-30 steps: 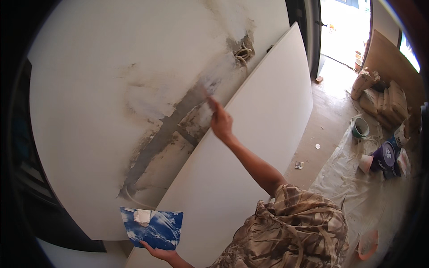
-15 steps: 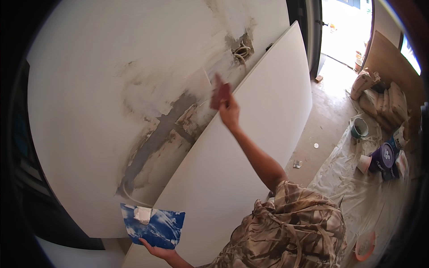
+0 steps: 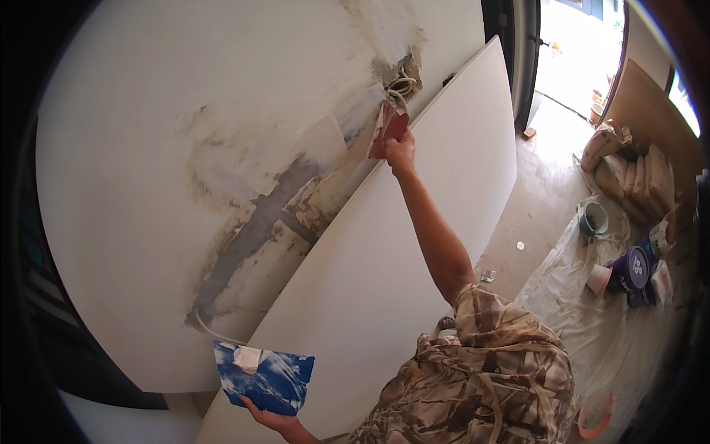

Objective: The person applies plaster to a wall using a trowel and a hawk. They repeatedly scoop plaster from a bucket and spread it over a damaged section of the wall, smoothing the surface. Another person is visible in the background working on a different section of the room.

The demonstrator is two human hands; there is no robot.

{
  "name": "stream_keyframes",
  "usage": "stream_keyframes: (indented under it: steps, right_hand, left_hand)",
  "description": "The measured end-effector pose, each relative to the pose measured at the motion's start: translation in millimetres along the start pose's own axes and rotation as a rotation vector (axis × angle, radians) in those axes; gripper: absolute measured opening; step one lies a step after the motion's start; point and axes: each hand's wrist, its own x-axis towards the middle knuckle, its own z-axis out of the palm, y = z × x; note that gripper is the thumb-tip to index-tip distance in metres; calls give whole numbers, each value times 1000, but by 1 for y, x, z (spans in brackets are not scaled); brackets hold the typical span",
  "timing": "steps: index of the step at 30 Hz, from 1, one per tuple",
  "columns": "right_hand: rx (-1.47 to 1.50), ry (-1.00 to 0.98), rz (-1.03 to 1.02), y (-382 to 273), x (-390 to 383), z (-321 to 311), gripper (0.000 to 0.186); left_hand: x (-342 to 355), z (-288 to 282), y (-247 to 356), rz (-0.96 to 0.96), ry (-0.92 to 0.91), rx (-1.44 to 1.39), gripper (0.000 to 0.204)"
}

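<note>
My right hand (image 3: 401, 153) is closed around a flat red putty spreader (image 3: 386, 132), its face smeared with white. The spreader is at the white wall (image 3: 126, 192), just below a rough hole with coiled pale cables (image 3: 404, 84). Whether its edge touches the wall I cannot tell. Low on the left, my left hand (image 3: 268, 419) grips the bottom edge of a blue plate (image 3: 277, 388) streaked with white. A lump of white putty (image 3: 246, 360) sits near the plate's top edge. A grey filled strip (image 3: 248, 240) runs diagonally down the wall, ending by a pale cable (image 3: 214, 334).
A large white panel (image 3: 384, 259) leans between me and the wall. On the right, plastic sheeting (image 3: 547, 285) covers part of the floor, with a green bucket (image 3: 593, 219), a purple tub (image 3: 630, 269) and several brown sacks (image 3: 636, 177). An open doorway (image 3: 577, 59) is beyond.
My right hand has carried the red spreader up and right along the wall toward the cable hole. The blue plate in my left hand has shifted slightly right.
</note>
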Motion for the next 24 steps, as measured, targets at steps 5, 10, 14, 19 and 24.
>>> stream_keyframes:
  steps: [5,10,14,19,24]
  right_hand:
    - [-263,50,-218,14,-24,44,53]
    - [-185,-125,-502,11,-148,92,60]
    - [-182,-272,-617,19,-239,111,60]
    - [38,-308,-587,25,-234,98,61]
    - [-235,68,-339,23,-104,61,57]
  left_hand:
    - [24,-21,-20,-48,28,-40,68]
    - [41,-42,-19,-45,22,-84,67]
    - [52,-46,-24,-41,-36,-118,67]
    - [66,-48,-24,-44,-69,-91,67]
    - [71,-75,-35,-27,54,-85,68]
